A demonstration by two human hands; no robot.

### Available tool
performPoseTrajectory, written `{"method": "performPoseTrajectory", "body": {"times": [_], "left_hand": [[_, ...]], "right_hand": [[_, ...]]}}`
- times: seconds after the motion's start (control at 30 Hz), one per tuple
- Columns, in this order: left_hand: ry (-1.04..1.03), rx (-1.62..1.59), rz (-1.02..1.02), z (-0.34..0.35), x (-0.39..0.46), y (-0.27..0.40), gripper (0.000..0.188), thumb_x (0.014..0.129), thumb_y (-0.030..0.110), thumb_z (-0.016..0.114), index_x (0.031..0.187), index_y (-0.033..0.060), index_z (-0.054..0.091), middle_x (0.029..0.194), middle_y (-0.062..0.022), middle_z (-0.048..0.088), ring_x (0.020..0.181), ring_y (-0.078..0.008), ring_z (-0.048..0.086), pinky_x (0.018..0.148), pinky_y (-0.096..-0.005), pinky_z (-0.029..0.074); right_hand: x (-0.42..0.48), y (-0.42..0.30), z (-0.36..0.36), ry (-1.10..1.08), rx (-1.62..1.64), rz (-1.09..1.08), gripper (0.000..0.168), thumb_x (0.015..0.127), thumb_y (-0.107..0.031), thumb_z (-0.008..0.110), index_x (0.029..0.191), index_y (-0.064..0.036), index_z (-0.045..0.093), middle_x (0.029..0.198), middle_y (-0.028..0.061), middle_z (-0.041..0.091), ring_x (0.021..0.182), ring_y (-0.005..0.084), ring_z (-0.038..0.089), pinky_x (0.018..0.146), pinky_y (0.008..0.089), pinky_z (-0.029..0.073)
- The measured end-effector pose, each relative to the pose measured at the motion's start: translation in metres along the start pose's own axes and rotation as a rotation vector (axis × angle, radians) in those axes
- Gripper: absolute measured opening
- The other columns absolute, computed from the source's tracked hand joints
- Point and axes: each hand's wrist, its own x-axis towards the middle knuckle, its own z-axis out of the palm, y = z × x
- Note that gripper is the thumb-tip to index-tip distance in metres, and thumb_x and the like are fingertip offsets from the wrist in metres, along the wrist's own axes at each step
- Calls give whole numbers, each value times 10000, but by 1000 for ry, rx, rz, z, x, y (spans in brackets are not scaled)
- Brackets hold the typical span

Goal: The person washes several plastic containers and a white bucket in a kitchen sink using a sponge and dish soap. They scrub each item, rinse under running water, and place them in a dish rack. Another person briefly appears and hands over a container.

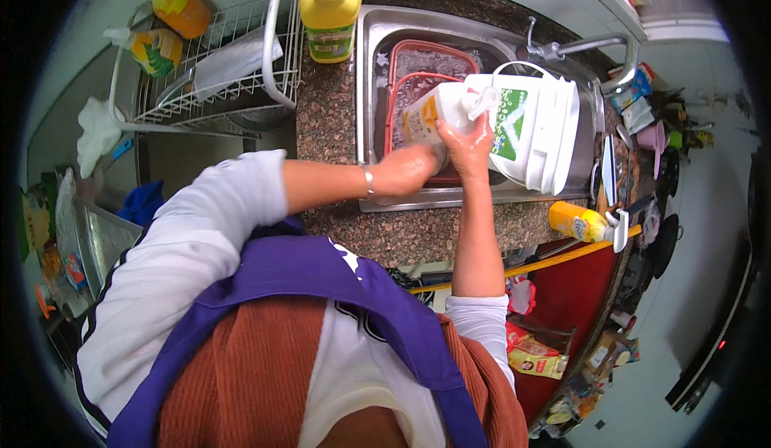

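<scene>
A white plastic bottle (421, 114) with a yellow-orange label and a clear nozzle or pump top lies tilted over the sink. My right hand (468, 147), wet, grips it near its neck. My left hand (406, 170), blurred and with a bracelet at the wrist, is curled against the bottle's lower side; a greyish pad, partly hidden, shows at its fingers. Right beside the bottle, a white plastic bucket (539, 129) with a green label and a handle rests tilted in the steel sink (587, 105). Red-rimmed basins (433, 44) with sudsy water stand beneath the bottle.
A yellow pump bottle (328, 20) stands left of the sink, beside a white wire rack (241, 87). The faucet (593, 44) reaches over the sink's right end. An orange spray bottle (578, 222) lies at the granite counter's (385, 237) front right.
</scene>
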Motion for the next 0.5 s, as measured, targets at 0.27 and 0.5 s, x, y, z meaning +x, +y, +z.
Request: {"method": "performPoseTrajectory", "body": {"times": [0.27, 0.5], "left_hand": [[-540, 120, 83, 42, 40, -45, 466, 779, 288, 586, 1215, 136, 525, 1154, -133, 576, 1056, -302, 562, 864, -416, 457], [-566, 708, -70, -17, 42, -46, 392, 781, 314, 587, 1110, 104, 617, 1121, -115, 608, 1097, -250, 547, 864, -472, 424]], "right_hand": [[-2, 26, 21, -78, -272, 64, 727, 582, -197, 702, 1233, 16, 457, 1140, 227, 532, 1072, 369, 520, 919, 391, 415], [-15, 17, 36, -31, -127, 191, 772, 601, -126, 681, 1292, 22, 372, 1165, 197, 532, 1062, 286, 539, 917, 336, 418]]}}
